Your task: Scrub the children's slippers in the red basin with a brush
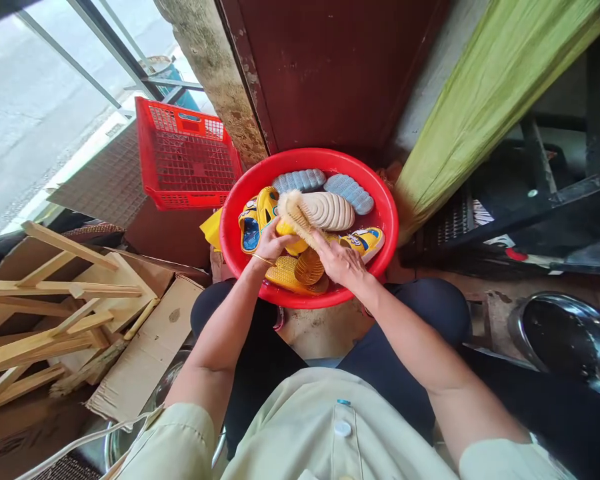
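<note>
A red basin [226, 230] between my knees holds several shoes. My left hand [273, 241] grips a yellow shoe [296, 247] over the basin. Closed around a bristle brush [300, 219], my right hand [343, 260] holds the bristles against or just over that shoe. Yellow clogs with blue insides [251, 233] lie at the left of the basin. Pale blue soles [300, 180] and a cream ridged sole [329, 211] face up at the back. A yellow shoe with a blue pattern [371, 241] rests at the right, and yellow soles [290, 275] lie at the front.
A red plastic crate [190, 160] stands behind the basin at the left. Wooden frames [55, 293] and cardboard [150, 347] lie further left. A green curtain [460, 127] hangs at the right, above a shiny metal bowl [525, 327]. A dark red door [330, 73] is behind.
</note>
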### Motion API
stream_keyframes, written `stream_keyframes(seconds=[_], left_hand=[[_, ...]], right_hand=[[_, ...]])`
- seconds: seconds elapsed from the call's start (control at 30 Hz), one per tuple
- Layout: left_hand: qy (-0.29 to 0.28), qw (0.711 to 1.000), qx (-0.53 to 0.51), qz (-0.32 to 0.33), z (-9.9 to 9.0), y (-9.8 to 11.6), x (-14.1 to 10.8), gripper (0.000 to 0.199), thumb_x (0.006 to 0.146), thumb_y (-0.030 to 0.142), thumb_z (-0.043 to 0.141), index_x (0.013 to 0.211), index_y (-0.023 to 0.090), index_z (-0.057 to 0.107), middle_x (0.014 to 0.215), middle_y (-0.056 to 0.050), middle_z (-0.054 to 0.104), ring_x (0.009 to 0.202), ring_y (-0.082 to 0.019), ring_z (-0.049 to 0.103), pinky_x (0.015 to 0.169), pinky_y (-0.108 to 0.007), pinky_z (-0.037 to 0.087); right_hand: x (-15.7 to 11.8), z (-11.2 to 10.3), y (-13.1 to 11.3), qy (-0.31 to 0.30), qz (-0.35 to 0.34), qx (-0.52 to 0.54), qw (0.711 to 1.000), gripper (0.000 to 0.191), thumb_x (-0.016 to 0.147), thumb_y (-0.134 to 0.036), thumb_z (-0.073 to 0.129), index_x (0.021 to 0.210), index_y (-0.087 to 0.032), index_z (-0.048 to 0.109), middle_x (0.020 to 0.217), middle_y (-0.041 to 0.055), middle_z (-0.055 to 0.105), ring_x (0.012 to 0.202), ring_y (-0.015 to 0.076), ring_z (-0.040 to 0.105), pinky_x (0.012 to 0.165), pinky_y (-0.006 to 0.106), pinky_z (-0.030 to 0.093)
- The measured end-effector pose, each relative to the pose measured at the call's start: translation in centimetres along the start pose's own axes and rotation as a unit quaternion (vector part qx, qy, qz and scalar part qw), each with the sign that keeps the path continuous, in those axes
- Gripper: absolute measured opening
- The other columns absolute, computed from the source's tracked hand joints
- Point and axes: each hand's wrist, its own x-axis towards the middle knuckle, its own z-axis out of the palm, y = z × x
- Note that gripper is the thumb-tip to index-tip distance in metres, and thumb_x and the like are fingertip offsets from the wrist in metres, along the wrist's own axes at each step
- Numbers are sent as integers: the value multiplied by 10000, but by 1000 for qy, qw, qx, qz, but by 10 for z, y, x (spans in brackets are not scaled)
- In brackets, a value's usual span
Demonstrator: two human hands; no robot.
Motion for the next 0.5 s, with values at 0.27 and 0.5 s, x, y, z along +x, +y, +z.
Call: stream_keyframes(seconds=[0.27,0.5], left_hand=[[72,996,9,56,-3,12,2,723,617,382,804,1297,212,627,1114,-74,724,1094,-284,691,950,-399,578],[164,976,-102,102,0,33,0,582,718,317,738,1285,247,625,1155,-57,718,1209,-251,664,1020,-365,564]], right_hand=[[5,7,1,15,-1,72,997,648,1082,-355,247,1681,-167,85,1302,203,697,1102,303,699,920,389,516],[8,15,3,-28,23,88,995,636,1078,-355,286,1671,-169,152,1124,170,762,1016,285,726,856,362,534]])
